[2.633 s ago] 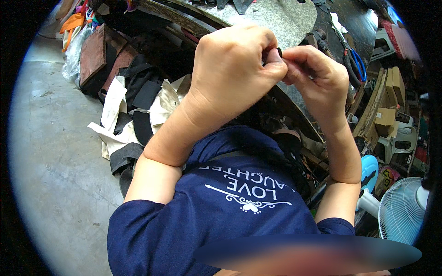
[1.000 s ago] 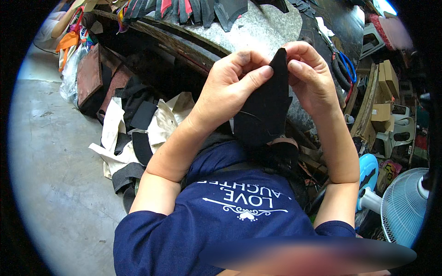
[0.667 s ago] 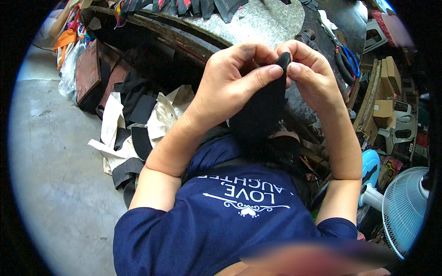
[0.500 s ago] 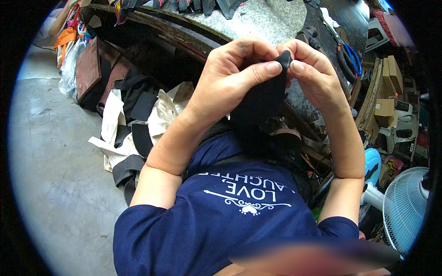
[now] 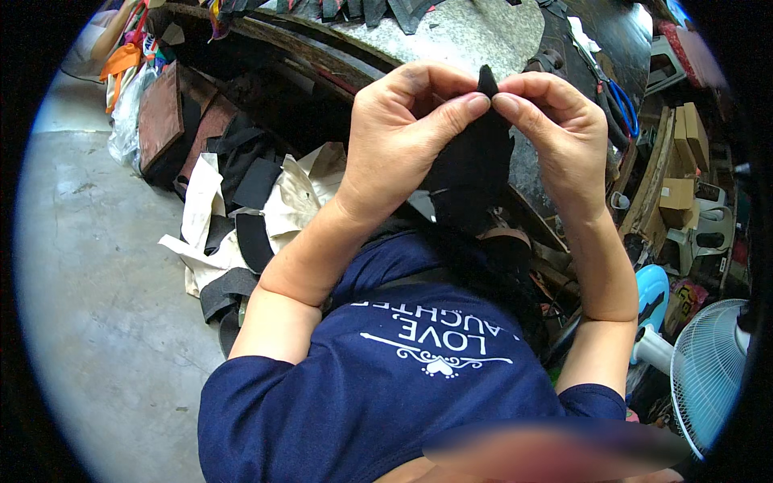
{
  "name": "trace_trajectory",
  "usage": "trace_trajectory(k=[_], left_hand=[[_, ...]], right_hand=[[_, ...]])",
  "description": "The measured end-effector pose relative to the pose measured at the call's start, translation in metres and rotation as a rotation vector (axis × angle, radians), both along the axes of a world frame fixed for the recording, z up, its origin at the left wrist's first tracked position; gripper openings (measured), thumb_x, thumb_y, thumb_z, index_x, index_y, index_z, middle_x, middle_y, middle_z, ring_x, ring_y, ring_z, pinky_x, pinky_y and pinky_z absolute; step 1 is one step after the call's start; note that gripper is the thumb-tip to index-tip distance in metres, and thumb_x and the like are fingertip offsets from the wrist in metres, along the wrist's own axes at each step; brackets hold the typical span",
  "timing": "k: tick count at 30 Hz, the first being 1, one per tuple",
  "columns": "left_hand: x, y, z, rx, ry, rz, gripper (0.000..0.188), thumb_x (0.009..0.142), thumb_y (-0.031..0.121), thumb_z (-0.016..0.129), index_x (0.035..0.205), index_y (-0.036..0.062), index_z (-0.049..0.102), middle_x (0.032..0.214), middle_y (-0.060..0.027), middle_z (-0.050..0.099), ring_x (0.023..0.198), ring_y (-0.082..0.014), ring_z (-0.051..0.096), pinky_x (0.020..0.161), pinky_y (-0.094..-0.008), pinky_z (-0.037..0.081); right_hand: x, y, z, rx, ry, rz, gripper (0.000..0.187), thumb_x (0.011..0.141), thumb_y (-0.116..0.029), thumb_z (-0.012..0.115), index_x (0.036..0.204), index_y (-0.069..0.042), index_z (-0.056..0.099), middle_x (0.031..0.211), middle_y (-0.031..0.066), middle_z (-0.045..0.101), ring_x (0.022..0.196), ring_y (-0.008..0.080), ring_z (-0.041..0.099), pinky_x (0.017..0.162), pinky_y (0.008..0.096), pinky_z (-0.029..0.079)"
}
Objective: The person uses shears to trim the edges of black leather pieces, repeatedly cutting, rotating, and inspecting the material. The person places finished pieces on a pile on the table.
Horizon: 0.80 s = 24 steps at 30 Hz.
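Observation:
A piece of black fabric [image 5: 475, 165] hangs down between my two raised hands, in front of the worktable. My left hand [image 5: 411, 121] pinches its upper edge between thumb and fingers. On the other side my right hand [image 5: 555, 121] pinches the same edge, the two thumb tips nearly touching. A narrow folded tip of the fabric sticks up between the thumbs. The lower part of the fabric merges with dark things behind it, so its full outline is hard to make out.
A grey stone slab [image 5: 483, 36] lies on the worktable, with black strips [image 5: 366, 12] along its far side. Blue-handled scissors [image 5: 620, 105] lie at the right. Black and cream fabric scraps [image 5: 258, 241] are heaped at the left. A fan [image 5: 708, 370] stands lower right; cardboard boxes [image 5: 678, 197] sit beyond.
The fabric's folded tip has become narrower and points more upright between my thumbs. My right hand has shifted slightly right, and its fingers grip the edge a little lower.

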<state>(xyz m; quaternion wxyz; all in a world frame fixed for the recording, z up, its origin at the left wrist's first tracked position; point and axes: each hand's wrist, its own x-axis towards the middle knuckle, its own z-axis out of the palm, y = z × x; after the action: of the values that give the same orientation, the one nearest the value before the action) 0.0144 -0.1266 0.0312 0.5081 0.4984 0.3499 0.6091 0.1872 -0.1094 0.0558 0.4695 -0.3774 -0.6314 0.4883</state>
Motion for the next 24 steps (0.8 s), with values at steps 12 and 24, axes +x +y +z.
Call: trace_trajectory(k=[12,24], left_hand=[[-0.004,0.002,0.005,0.099,0.055,0.049,0.012,0.082,0.003,0.074,0.092,-0.0001,0.069,0.083,-0.0016,0.068,0.076,-0.0044,0.061,0.069,-0.0183,0.05],[-0.002,0.002,0.009,0.1,0.112,0.021,0.011,0.082,0.003,0.074,0.091,-0.0001,0.07,0.081,-0.0016,0.069,0.075,-0.0046,0.061,0.068,-0.0185,0.05]], right_hand=[[-0.012,0.003,-0.003,0.051,0.055,0.008,0.013,0.089,-0.009,0.068,0.097,0.0,0.064,0.084,-0.004,0.06,0.073,0.0017,0.052,0.064,0.0164,0.041],[-0.003,0.005,-0.001,0.081,0.037,0.075,0.014,0.092,-0.008,0.061,0.102,0.001,0.063,0.092,-0.0011,0.06,0.081,0.0037,0.054,0.071,0.0174,0.042]])
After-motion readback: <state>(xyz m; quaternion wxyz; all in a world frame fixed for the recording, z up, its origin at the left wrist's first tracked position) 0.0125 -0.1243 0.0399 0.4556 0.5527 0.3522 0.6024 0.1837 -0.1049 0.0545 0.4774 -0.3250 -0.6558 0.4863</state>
